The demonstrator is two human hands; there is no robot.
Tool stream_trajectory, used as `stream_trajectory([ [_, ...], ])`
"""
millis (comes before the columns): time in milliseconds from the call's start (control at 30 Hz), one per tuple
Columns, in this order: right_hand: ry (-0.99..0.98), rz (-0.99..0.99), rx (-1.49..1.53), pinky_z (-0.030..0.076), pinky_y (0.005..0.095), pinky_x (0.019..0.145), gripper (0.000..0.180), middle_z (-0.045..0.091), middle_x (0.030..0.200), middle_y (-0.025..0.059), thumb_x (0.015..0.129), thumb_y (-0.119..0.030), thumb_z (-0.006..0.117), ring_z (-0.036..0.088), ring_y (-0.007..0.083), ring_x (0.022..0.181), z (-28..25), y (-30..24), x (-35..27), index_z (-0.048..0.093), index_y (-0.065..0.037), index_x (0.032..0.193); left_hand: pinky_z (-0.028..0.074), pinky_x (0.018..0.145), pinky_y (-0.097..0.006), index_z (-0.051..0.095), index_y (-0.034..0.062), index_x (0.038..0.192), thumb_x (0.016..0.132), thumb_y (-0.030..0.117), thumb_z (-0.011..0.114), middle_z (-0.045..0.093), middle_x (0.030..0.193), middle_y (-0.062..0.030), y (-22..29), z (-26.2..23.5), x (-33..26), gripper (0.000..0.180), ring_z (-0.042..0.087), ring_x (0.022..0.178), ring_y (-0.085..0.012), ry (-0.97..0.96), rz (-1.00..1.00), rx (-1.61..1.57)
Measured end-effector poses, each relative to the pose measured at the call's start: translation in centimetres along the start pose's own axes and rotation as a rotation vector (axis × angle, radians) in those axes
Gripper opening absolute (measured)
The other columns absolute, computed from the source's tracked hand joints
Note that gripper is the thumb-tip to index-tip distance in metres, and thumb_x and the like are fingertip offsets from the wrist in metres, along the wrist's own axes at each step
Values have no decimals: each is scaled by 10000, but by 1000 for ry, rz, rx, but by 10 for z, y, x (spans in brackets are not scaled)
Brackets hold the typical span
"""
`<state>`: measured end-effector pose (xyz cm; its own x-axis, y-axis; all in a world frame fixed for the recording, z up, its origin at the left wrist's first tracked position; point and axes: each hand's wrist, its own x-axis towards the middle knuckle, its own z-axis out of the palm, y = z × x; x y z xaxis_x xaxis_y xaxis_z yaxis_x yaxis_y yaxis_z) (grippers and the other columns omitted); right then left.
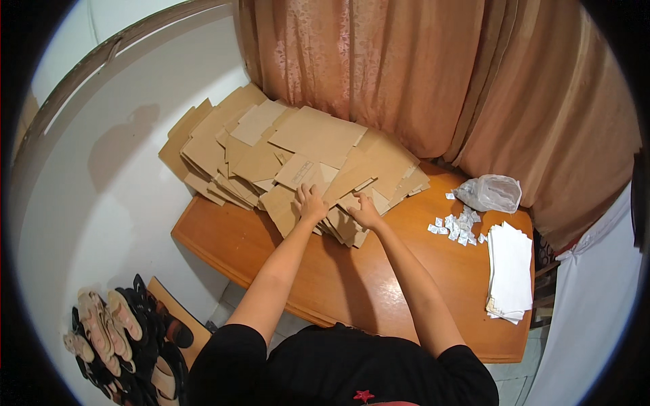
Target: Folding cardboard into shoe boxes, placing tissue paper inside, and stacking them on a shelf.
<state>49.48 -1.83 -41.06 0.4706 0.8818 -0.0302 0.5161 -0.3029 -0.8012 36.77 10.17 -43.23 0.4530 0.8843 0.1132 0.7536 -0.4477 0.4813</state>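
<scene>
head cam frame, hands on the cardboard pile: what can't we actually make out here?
Head view:
- Left hand and right hand rest on the heap of flat brown cardboard box blanks; palms face down, so any grip is hidden.
- Lower blanks: covered by upper ones, count unclear.
- Small white packets: too small to identify.
- Clear plastic bag: contents blurred.
- Orange wooden table: near edge hidden by the person's black shirt.

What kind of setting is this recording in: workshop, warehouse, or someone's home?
Most likely a room in a home used for piecework. Both hands, left hand and right hand, rest on flat cardboard blanks piled on a wooden table, with long curtains behind and shoes on the floor.
</scene>
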Motion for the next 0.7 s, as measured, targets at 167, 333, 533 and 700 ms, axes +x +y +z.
stream_trajectory([
  [167, 93, 41, 110, 373, 400, 953, 615, 374, 1213, 264, 764, -215, 615, 400, 361, 1171, 10, -16, -1, 329, -31, 1276, 244, 1026, -500, 488, 20, 1157, 754, 208, 586, 334, 1329, -195, -20, -6, 16, 455, 254, 1273, -341, 33, 49, -41],
  [333, 282, 41, 75, 377, 399, 952, 629, 358, 1221, 267, 759, -206, 619, 380, 368, 1184, 14, -1, 10, 319, -14, 1278, 499, 721, -424, 581, 24, 922, 796, 117, 501, 617, 935, -191, -27, -11, 40, 176, 603, 889, -340, 117, 236, 186],
  [533, 358, 15, 100, 364, 403, 961, 629, 350, 1218, 286, 752, -196, 624, 418, 415, 1118, 5, 11, 6, 329, -2, 1273, 475, 581, -488, 540, 15, 837, 855, 106, 431, 590, 660, -227, -23, -67, 58, 143, 595, 633, -397, 289, 198, -11],
  [700, 381, 54, 230, 364, 406, 967, 613, 363, 1213, 281, 781, -259, 615, 422, 385, 1133, -4, -4, 2, 348, 8, 1264, 390, 529, -409, 467, -51, 838, 912, 106, 356, 531, 659, -215, -8, -109, 65, 206, 521, 596, -383, 707, 361, -489],
])
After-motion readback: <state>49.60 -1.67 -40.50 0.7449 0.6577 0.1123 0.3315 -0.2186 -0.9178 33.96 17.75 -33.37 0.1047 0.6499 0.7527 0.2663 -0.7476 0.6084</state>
